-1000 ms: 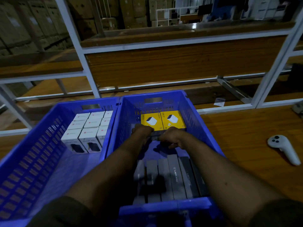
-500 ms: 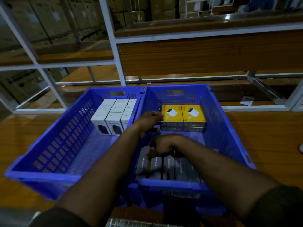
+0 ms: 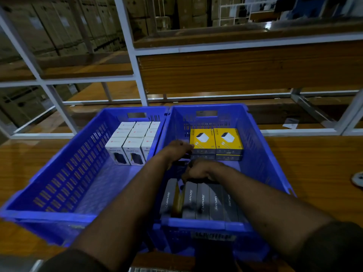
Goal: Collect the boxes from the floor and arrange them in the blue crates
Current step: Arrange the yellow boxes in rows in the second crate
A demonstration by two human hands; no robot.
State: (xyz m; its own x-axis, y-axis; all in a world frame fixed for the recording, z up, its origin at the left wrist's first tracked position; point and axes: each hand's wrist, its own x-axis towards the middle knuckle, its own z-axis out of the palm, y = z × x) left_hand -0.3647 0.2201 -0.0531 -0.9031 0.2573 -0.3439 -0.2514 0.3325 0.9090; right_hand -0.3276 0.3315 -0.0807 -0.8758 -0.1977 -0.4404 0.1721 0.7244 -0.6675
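Both hands are inside the right-hand blue crate (image 3: 261, 154); my left hand (image 3: 176, 151) sits at the near left corner of the yellow boxes (image 3: 216, 143), fingers curled, touching or just beside the nearest one; whether it actually grips anything I cannot tell, since the fingertips are lost in shadow; my right hand (image 3: 200, 170) lies just in front of it, fingers curled down over the far ends of the grey boxes (image 3: 202, 201), and I cannot tell whether it pinches one or only rests there.

The yellow boxes are glossy card, squarish, two side by side stacked on darker ones, against the far wall; the grey boxes are long, narrow, matte, standing on edge in a row at the near wall, each printed LAPCARE along its length; something yellowish shows in a gap near the row's left end.

The left-hand blue crate (image 3: 64, 169) touches the other along one rim; both are moulded plastic with slotted walls and handle cut-outs; the white boxes (image 3: 133, 142) are packed in a tight block at its far right corner.

The crates stand on a polished wooden surface (image 3: 314, 163); white metal racking (image 3: 135, 61) rises behind.
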